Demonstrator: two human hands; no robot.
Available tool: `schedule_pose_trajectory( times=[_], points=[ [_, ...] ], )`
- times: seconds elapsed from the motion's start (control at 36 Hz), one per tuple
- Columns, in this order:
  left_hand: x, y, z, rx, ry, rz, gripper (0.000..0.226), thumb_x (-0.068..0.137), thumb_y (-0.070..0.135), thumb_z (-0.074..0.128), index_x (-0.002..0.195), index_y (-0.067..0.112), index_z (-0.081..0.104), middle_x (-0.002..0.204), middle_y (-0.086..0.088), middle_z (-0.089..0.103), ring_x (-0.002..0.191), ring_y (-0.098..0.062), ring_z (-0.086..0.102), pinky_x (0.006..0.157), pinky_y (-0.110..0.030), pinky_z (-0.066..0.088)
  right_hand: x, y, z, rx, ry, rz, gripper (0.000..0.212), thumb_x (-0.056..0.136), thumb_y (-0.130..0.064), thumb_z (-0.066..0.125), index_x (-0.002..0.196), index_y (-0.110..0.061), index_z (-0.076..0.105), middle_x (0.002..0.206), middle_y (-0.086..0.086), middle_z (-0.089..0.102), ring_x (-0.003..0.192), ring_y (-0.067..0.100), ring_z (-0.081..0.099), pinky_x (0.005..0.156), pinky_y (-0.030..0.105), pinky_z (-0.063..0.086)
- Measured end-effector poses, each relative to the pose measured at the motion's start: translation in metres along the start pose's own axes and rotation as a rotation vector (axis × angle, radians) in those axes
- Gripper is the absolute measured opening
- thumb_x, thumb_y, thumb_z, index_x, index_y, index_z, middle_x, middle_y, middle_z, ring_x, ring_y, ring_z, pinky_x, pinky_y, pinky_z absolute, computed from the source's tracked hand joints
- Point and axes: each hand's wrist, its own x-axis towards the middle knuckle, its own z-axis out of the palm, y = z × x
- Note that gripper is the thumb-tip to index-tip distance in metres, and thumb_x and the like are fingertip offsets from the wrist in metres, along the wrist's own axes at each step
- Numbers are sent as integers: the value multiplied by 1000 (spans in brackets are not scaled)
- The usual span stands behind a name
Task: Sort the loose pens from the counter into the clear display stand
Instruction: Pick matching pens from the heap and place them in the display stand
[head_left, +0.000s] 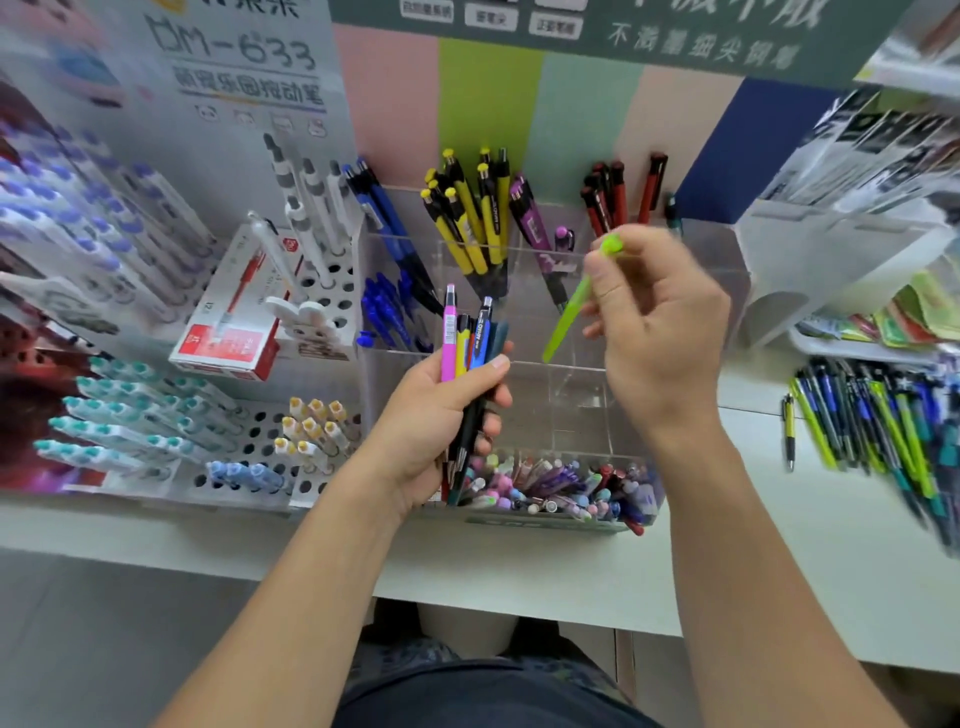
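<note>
The right hand (657, 317) pinched a green pen (571, 306) near its top above the stand (561, 395); light, stiff, slick. The left hand (441, 415) gripped a bundle (467, 343).

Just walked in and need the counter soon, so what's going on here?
A person is sorting pens into the clear display stand. The left hand grips a bundle of pens; the right hand pinches a green pen above the stand's compartments. A pile of loose pens lies on the counter to the right.
</note>
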Motion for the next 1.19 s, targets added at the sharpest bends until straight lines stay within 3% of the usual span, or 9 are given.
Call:
schedule_pose_trajectory(
  times=[0.11,0.31,0.39,0.5,0.67,0.81,0.94,1.11,1.19],
  points=[
    [-2,-1,-1,-38,-67,-28,22,104,19,50,120,13,63,67,3,51,46,-8,35,37,-18,30,-2,18,19,-318,-202,-78,15,93,-19,70,101,-7,76,87,6,72,79,22,64,75,43,53],
    [-6,-2,-1,-132,-155,-47,30,104,15,42,123,4,63,82,-1,58,53,-10,38,36,-17,30,-3,18,37,-430,-273,110,19,92,-16,69,108,-10,77,91,6,75,83,21,68,81,39,56],
    [-5,-2,0,-157,-125,-30,29,104,15,42,119,2,64,83,-2,59,52,-9,37,35,-17,29,-3,3,23,-331,-290,199,26,95,-37,67,84,-17,79,67,-11,69,61,3,58,63,24,47],
    [-4,0,6,-128,-166,-32,21,105,15,39,104,1,54,76,-6,60,45,-8,40,34,-17,30,-10,-9,10,4,-556,443,33,91,-38,73,80,-8,79,58,7,65,55,9,47,59,26,39],
    [1,-2,14,-66,-97,-22,28,106,15,40,109,6,66,83,-11,73,55,-16,62,41,-23,47,-10,0,-5,468,-169,695,13,97,-15,66,89,-8,72,74,5,60,58,7,49,47,15,37],
    [4,-4,19,-32,-106,-43,25,105,15,40,108,10,64,71,-6,64,38,-11,42,32,-16,31,7,-7,-33,471,-2,480,18,104,-13,53,89,-12,62,74,3,64,54,11,51,43,21,41],
    [7,-6,24,-18,-128,-46,8,104,17,48,98,12,52,63,-1,47,35,-5,23,32,-13,20,8,4,-44,51,172,168,17,103,-26,57,87,-31,59,68,-5,59,56,22,58,50,44,50],
    [5,-6,30,-142,-162,-59,14,105,22,44,102,9,49,69,-2,54,43,-8,35,32,-17,28,0,35,-30,-323,-51,97,9,95,-20,69,98,-14,75,80,-8,66,66,4,57,66,18,42],
    [5,-8,30,-159,-175,-68,19,105,25,43,102,9,55,70,-1,53,47,-9,38,36,-19,32,-9,49,-15,-443,-147,129,17,91,-24,73,99,-10,77,90,4,74,78,20,64,74,27,48]
  ],
)
